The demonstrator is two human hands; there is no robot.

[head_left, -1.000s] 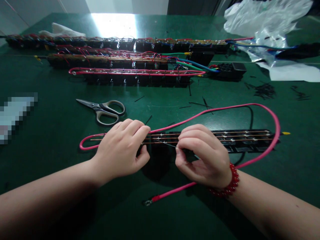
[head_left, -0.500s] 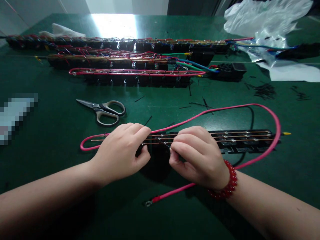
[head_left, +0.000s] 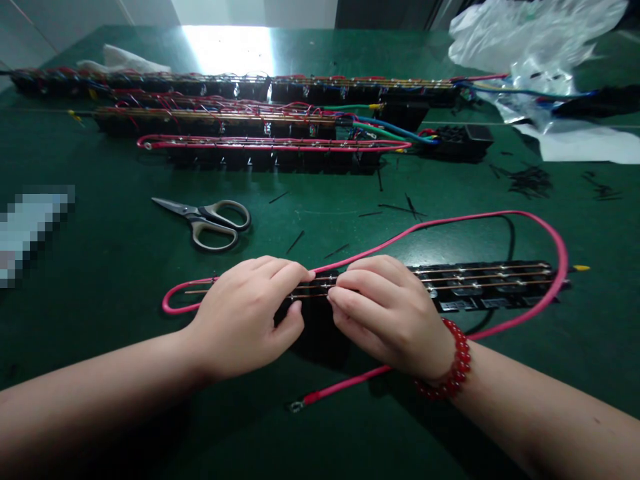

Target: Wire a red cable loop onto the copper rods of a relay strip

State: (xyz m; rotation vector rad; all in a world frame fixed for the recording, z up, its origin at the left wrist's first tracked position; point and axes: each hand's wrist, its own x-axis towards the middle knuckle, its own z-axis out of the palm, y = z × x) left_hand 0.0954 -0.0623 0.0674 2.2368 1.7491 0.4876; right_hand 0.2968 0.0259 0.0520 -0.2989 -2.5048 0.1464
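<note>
A black strip assembly (head_left: 465,288) with thin copper rods along its top lies across the table in front of me. My left hand (head_left: 250,313) is closed around its left part, fingertips on the far side by the pink-red cable (head_left: 373,250) and thumb on the near side. Just to the right, my right hand (head_left: 385,307) pinches over the rods, thumb and index finger together. The thin black cable tie seen in its fingers earlier is now hidden. The cable loops around both ends of the assembly; its ring terminal (head_left: 296,405) lies nearer me.
Scissors (head_left: 210,223) lie beyond my left hand. Loose black cable ties (head_left: 530,180) are scattered at the right. Similar wired assemblies (head_left: 280,157) stretch across the back. Clear plastic bags (head_left: 530,40) sit at the far right, and a blurred pale object (head_left: 30,230) at the left.
My right hand has moved left toward my left hand, and the strand between its fingers has gone out of sight. The assembly has shifted slightly right and nearer with the cable.
</note>
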